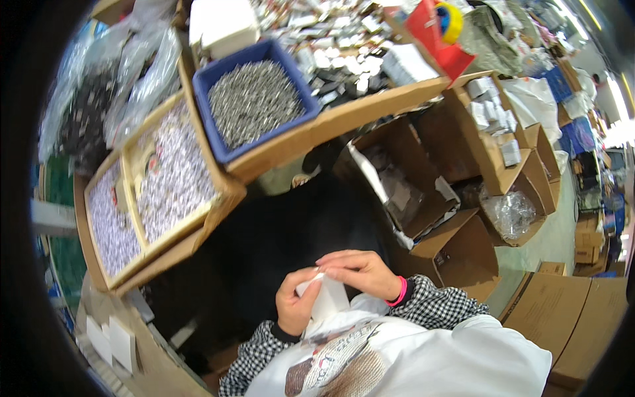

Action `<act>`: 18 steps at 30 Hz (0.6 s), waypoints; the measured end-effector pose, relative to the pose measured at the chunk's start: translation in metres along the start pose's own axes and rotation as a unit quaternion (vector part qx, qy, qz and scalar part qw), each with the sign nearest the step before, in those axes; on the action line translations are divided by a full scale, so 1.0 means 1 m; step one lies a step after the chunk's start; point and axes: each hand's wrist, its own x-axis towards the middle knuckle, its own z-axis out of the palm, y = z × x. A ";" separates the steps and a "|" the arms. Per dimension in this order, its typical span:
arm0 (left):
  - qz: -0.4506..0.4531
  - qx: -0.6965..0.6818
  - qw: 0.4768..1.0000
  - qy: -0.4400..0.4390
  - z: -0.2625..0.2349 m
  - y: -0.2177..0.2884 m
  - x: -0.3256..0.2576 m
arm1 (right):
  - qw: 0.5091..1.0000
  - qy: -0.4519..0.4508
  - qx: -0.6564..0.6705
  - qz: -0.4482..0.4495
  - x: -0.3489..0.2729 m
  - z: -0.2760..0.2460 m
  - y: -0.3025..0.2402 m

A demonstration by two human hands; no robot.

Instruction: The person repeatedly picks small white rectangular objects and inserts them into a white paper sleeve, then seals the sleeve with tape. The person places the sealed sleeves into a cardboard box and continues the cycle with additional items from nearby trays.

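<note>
In front of my body I hold a small white box [330,299]. My left hand [295,302] is closed around its left side, the thumb lying along the near face. My right hand [366,273] reaches over the top of the box, its fingers meeting the left fingertips at the upper edge. What lies between those fingertips is too small to make out. A pink band circles my right wrist, and both sleeves are checked black and white. The box's underside is hidden by my hands and white top.
A blue bin [301,83] full of small metal parts stands on the bench ahead. Left of it is a wooden tray [132,198] of small whitish pieces. Open cardboard boxes [466,255] stand to the right. White boxes [123,344] lie on a surface at lower left.
</note>
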 end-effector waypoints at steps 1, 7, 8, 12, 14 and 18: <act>-0.002 0.000 1.000 0.003 -0.001 -0.002 0.000 | 0.996 0.017 -0.067 -0.060 0.005 -0.008 -0.008; -0.060 -0.026 0.998 0.015 -0.008 -0.011 -0.002 | 0.864 0.386 -0.154 -0.282 0.059 -0.147 -0.093; -0.051 -0.048 0.998 0.011 -0.008 -0.011 -0.002 | 0.829 0.459 -0.164 -0.275 0.068 -0.172 -0.107; -0.052 -0.020 0.998 0.015 -0.007 -0.011 -0.001 | 0.796 0.489 -0.165 -0.315 0.120 -0.246 -0.149; -0.051 0.001 0.999 0.012 -0.006 -0.012 0.000 | 0.822 0.483 -0.172 -0.249 0.125 -0.264 -0.156; -0.039 -0.007 0.999 0.014 -0.005 -0.014 0.000 | 0.894 0.413 -0.104 -0.140 0.126 -0.276 -0.160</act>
